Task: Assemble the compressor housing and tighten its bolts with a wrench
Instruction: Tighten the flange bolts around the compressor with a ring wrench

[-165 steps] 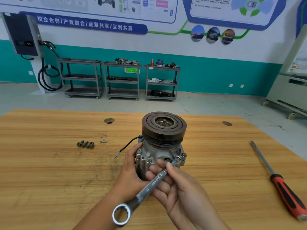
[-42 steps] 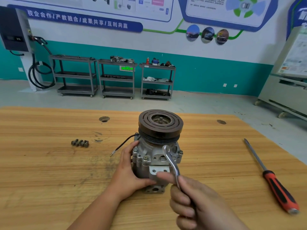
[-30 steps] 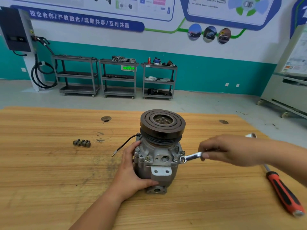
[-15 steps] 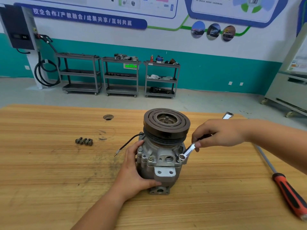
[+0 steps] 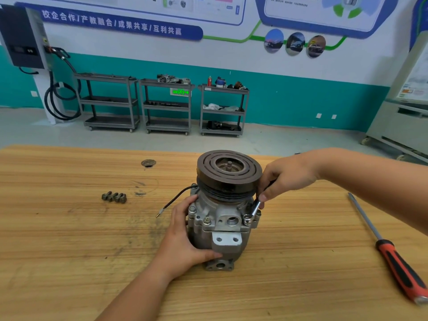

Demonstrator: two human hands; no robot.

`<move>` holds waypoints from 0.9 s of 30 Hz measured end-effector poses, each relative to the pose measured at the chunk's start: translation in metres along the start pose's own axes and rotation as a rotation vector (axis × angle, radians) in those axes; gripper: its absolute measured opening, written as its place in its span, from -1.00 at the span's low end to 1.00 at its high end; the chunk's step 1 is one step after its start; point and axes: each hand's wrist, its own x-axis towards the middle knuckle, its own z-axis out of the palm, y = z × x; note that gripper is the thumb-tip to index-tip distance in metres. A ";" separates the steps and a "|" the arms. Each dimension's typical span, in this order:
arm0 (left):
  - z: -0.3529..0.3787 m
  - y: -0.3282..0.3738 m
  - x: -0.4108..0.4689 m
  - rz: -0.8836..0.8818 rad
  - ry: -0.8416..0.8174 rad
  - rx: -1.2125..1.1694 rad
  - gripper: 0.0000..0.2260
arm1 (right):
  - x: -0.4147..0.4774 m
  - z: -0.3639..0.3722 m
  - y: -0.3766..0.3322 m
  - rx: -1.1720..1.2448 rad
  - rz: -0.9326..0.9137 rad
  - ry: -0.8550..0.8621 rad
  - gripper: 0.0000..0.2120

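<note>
A grey metal compressor (image 5: 222, 228) stands upright on the wooden table (image 5: 69, 239), with a dark grooved pulley (image 5: 229, 170) on top and a thin black wire (image 5: 176, 200) trailing to the left. My left hand (image 5: 185, 242) grips the housing's lower left side. My right hand (image 5: 284, 177) holds a silver wrench (image 5: 253, 209) beside the pulley. The wrench's ring end sits on a bolt (image 5: 247, 220) at the housing's right front flange. Most of the wrench's shaft is hidden inside my right hand.
Several loose bolts (image 5: 114, 197) lie in a row on the table to the left. A long screwdriver with a red and black handle (image 5: 398, 267) lies at the right. A round hole (image 5: 148, 163) is in the tabletop behind. Grey shelf carts (image 5: 166, 105) stand by the far wall.
My right hand has swung the wrench round the right front bolt, from pointing right to pointing back toward the pulley. My left hand has kept its hold on the housing.
</note>
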 end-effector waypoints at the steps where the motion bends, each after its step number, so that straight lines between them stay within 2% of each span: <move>1: 0.000 0.000 0.000 0.005 0.002 0.006 0.02 | -0.001 0.001 0.001 0.004 0.000 -0.002 -0.84; 12: 0.000 0.002 -0.001 0.014 0.004 -0.007 0.01 | -0.008 0.008 0.002 0.020 0.020 -0.011 -0.88; 20: 0.000 0.001 0.000 0.021 0.005 -0.010 0.04 | -0.009 0.014 0.001 0.018 0.056 0.022 -0.79; 27: -0.001 0.001 0.000 0.007 0.003 -0.014 0.03 | -0.005 0.015 -0.003 0.032 0.051 0.072 -0.81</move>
